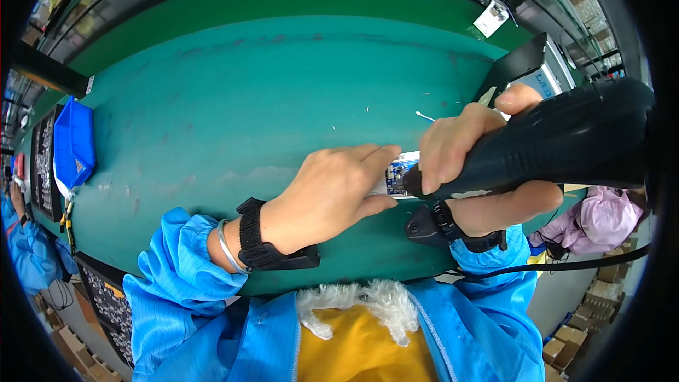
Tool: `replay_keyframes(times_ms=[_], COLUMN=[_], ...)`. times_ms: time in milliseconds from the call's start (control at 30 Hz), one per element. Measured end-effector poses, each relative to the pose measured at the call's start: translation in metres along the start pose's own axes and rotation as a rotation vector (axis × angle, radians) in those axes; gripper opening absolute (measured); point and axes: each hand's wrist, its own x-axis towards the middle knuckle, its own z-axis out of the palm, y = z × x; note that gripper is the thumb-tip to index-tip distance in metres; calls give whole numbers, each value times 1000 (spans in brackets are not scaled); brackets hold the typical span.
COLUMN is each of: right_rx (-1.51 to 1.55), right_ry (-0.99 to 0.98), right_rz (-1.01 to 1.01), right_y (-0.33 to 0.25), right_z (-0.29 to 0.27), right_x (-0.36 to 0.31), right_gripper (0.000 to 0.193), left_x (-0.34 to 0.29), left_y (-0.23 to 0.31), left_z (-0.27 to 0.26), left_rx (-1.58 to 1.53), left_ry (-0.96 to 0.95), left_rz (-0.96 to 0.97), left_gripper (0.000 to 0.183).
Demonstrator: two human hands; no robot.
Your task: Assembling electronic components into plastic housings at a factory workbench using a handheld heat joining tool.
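Note:
My left hand (332, 182) pinches a small white-cased device with a blue circuit board (400, 168) in it, holding it low over the green work surface. From the right, my right hand (453, 145) wraps round a thick black electric screwdriver (566, 143). The tool lies almost level, its narrow tip meeting the right part of the board. The exact contact point is hidden by my fingers and the tool's nose. A black cord (566, 264) runs below the tool on the right.
The green table (212, 99) carries a short white wire (424, 117) and tiny scraps. At the left edge stands a blue bin (73, 143) beside a black tray. A black and silver box (541, 74) stands far right. Other people work at left and right.

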Motion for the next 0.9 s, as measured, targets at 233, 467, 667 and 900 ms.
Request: replay_keyframes(times_ms=[233,467,667,900], right_rx=[-54,-101,-210,-314], right_ry=[-57,-149,60,224], right_rz=[26,-40,150,-141], right_y=[1,7,-8,-90], right_z=[-6,-6,-2,-63], right_x=[0,-4,-12,-11], right_gripper=[81,75,72,65], left_x=[2,1,4,65], left_y=[1,3,8,-46], left_z=[0,-2,-1,-87], left_rx=[12,75,34,398], left_ry=[-5,-94,-116,232], left_rz=[-9,30,25,45], left_gripper=[34,48,46,50])
